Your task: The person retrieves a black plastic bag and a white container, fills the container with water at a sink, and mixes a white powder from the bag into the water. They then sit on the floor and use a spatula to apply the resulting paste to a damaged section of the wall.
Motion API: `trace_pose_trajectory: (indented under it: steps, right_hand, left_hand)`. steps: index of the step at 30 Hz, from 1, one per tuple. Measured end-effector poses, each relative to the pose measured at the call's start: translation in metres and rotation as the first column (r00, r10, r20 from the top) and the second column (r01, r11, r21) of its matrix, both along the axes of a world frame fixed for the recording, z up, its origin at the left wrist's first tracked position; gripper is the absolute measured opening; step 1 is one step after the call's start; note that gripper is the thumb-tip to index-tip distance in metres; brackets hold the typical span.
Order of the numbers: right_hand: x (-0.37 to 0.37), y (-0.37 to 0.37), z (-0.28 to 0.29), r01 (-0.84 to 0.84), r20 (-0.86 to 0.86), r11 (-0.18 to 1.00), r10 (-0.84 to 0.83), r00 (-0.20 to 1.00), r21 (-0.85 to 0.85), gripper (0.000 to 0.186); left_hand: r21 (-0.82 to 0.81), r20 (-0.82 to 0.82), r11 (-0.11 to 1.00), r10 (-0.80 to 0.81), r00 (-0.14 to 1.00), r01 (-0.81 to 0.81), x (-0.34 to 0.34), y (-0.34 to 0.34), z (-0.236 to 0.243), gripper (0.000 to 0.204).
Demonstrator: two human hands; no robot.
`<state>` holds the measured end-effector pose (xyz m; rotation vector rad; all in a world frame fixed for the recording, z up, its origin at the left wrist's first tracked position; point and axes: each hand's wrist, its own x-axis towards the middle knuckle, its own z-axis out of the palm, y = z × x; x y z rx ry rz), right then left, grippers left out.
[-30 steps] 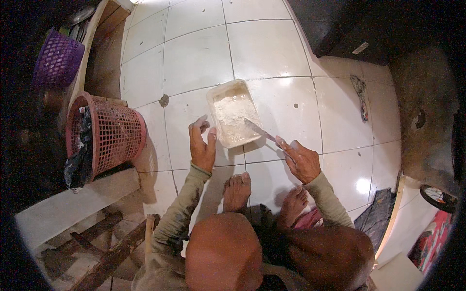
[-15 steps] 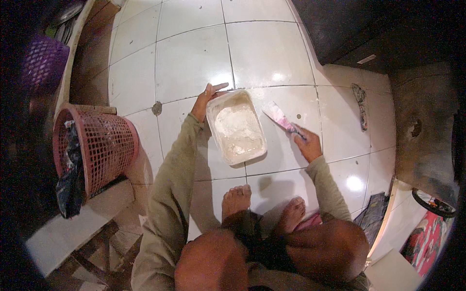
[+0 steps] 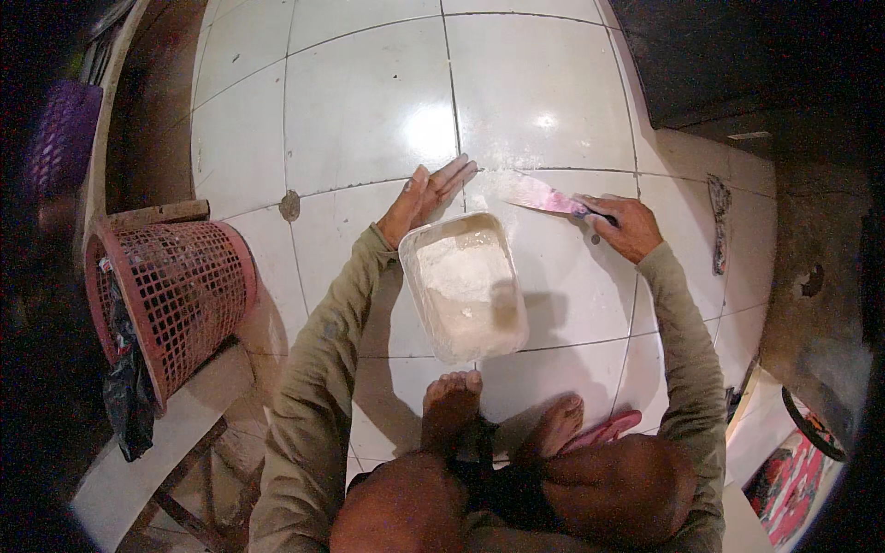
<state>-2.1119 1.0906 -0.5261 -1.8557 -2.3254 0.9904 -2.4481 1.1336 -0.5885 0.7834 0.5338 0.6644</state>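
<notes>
My right hand (image 3: 629,226) is closed round the dark handle of a putty knife (image 3: 544,195). The knife's blade, smeared white and pink, points left and lies low over the tiles beside a grout line. White residue marks the floor around its tip. My left hand (image 3: 430,198) rests on the floor just beyond the tub, fingers stretched out flat toward the blade and holding nothing. Between my arms sits a white rectangular plastic tub (image 3: 407,267), its near end close to my left foot. White powder (image 3: 461,267) partly fills it, and a shadow falls across the powder.
White glossy tiles (image 3: 369,111) make up the floor. At the left a pink lattice basket (image 3: 189,286) lies tilted, black plastic hanging from its mouth. Farther left is a purple basket (image 3: 63,138). A dark piece of furniture (image 3: 728,64) stands far right. A pink sandal (image 3: 613,431) lies by my right foot.
My left hand has gone from the tub's side to the floor beyond it. The tub appears nearer my feet. My right hand has moved farther out, turning the blade more level and leftward.
</notes>
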Motion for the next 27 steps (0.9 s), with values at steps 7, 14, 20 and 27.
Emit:
trace_pose_trajectory:
  steps: [7,14,20,27]
  right_hand:
    - [-0.034,-0.002,-0.028,0.080,-0.256,0.997,-0.079,0.963,-0.008,0.040]
    - [-0.019,-0.020,0.001,0.154,-0.494,0.986,-0.166,0.853,-0.065,0.042]
    - [-0.018,-0.076,0.081,-0.078,-0.157,0.975,0.112,0.981,0.208,0.038]
    - [-0.004,-0.081,0.047,0.141,-0.161,0.939,-0.094,0.982,0.313,0.036]
  left_hand:
    - [0.022,-0.170,0.988,-0.150,0.974,0.156,0.012,0.006,0.010,0.084]
    - [0.303,0.097,0.953,-0.002,0.995,-0.027,-0.015,0.017,0.073,0.072]
    - [0.360,-0.094,0.886,0.346,0.934,-0.292,-0.048,-0.011,0.104,0.061]
    - [0.640,-0.466,0.766,0.454,0.760,-0.066,-0.042,-0.002,0.029,0.045]
